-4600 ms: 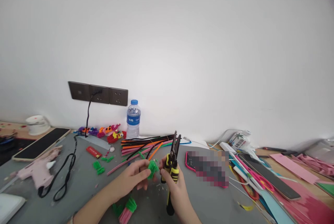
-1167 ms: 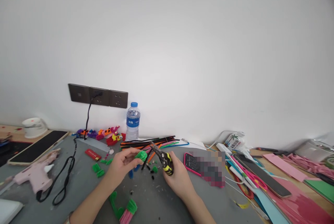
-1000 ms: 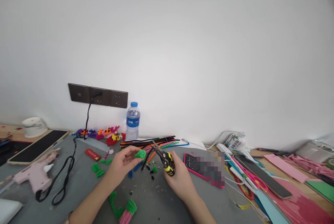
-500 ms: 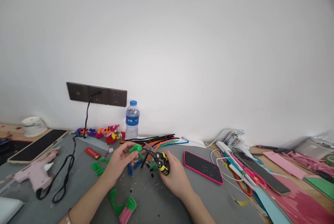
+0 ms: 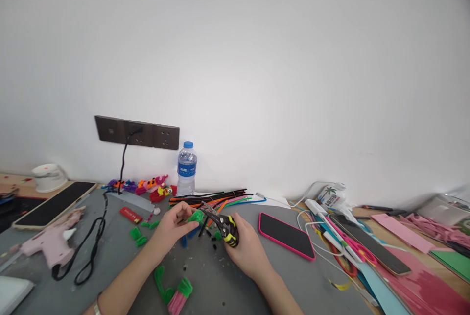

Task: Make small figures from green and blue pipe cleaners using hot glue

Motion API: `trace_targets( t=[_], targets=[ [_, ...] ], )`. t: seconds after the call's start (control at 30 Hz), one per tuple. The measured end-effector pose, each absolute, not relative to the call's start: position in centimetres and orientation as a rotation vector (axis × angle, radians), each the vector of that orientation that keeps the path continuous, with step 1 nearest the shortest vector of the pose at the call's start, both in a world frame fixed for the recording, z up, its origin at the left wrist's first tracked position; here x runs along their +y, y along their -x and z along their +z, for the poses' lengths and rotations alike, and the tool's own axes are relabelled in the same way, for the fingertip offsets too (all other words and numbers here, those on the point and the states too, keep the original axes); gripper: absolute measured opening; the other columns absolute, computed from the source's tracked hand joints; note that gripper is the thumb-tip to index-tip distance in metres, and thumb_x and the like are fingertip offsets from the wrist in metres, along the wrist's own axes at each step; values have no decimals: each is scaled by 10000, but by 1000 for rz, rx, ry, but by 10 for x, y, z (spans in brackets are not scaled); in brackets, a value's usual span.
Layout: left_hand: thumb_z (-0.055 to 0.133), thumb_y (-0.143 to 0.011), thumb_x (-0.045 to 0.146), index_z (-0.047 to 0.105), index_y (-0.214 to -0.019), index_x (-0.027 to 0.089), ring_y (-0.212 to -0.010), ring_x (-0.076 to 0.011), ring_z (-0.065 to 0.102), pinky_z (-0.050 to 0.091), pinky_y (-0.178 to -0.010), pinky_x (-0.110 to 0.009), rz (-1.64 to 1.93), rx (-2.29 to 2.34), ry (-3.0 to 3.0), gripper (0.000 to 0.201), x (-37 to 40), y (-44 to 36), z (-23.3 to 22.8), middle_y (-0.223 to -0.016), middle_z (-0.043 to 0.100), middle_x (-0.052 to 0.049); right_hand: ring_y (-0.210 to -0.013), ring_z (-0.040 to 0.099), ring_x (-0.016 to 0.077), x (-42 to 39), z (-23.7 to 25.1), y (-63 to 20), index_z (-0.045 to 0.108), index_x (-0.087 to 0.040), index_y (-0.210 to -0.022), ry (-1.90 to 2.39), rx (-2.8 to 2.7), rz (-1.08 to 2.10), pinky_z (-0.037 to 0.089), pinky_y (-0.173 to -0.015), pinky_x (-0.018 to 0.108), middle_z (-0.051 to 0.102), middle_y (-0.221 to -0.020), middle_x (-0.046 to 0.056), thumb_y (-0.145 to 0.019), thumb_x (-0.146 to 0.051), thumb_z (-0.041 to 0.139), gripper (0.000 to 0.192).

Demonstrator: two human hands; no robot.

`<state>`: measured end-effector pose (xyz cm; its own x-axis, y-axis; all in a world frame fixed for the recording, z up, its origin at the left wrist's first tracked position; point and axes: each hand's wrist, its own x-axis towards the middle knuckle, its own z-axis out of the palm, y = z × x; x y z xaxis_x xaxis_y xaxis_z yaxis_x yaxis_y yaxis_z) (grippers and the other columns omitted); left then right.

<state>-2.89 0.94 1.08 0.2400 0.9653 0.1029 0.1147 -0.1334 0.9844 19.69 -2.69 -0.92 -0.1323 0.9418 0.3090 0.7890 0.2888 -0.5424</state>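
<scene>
A small fuzzy green piece [image 5: 196, 216] is held above the middle of the grey surface [image 5: 205, 283], pinched between the thumb and fingers of the left hand [image 5: 172, 229]. The right hand [image 5: 245, 247] is closed around the black-and-yellow handles of a pair of pliers [image 5: 222, 222], whose tips point at the piece's far right edge; whether they touch it or grip anything there is too fine to tell. The step in hand looks like plier work on that edge. The next move probably calls for a steady left pinch and careful placing of the tips, well clear of the fingertips.

Beneath and just beyond the hands lie black scraps [image 5: 214, 246] and a bundle of coloured fuzzy stems [image 5: 209, 201], close enough to hide a dropped bit or catch the tips. Nearer the person rest a pink-and-green bundle [image 5: 180, 296] and a curled green strip [image 5: 161, 283]. Green offcuts [image 5: 137, 236] and a pink glue gun [image 5: 51, 245] lie to the left, a pink-edged phone [image 5: 286, 235] to the right. A water bottle [image 5: 187, 170] stands upright by the wall, out of the way.
</scene>
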Motion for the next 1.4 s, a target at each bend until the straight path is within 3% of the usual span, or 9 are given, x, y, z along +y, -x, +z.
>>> trace_targets(
  t=[0.2,0.27,0.33,0.43,0.77,0.97,1.4],
  targets=[
    [732,-658,306,490,-698,232,-730,-189,590,495,-707,-295,1045,1082,-1485,256,10,27,12,-707,546,35,-818,574,249,-27,-9,-197,464,-221,-903,1573,-1971,343,421,-691,295,612,-877,57,-652,-115,529,280],
    [745,-653,301,579,-830,227,-830,-222,643,515,-774,-325,1028,1070,-1448,253,11,26,10,-797,645,-6,-838,577,254,-28,-9,-197,471,-221,-923,1572,-1973,344,426,-706,301,617,-897,61,-665,-124,539,283],
    [751,-657,299,631,-1007,220,-969,-256,659,518,-854,-353,998,1054,-1423,379,12,27,8,-961,713,-61,-853,580,256,-28,-10,-198,476,-222,-937,1567,-1977,346,429,-716,303,621,-910,62,-679,-133,549,282],
    [748,-663,292,682,-1051,211,-1061,-286,652,518,-909,-378,979,1054,-1409,402,13,27,8,-1083,738,-88,-852,583,255,-29,-10,-197,483,-223,-944,1560,-1991,347,430,-720,303,622,-904,59,-694,-139,556,274],
    [766,-654,300,779,-940,187,-976,-296,698,573,-837,-370,1026,963,-1419,308,11,28,9,-1061,764,-81,-853,556,250,-31,-1,-200,493,-218,-934,1486,-2088,270,414,-722,305,613,-927,54,-684,-135,575,276],
    [773,-659,303,768,-961,170,-787,-286,737,578,-681,-350,1030,977,-1363,330,12,29,4,-826,802,-85,-810,546,233,-32,5,-204,482,-221,-912,1426,-2109,254,399,-695,287,614,-919,44,-670,-119,567,276],
    [794,-644,251,736,-817,180,-737,-239,727,584,-690,-334,1136,863,-1342,196,12,30,4,-792,785,-57,-886,545,252,-39,9,-201,452,-218,-958,1427,-2153,403,431,-765,327,596,-976,68,-724,-179,595,277]
  ],
)
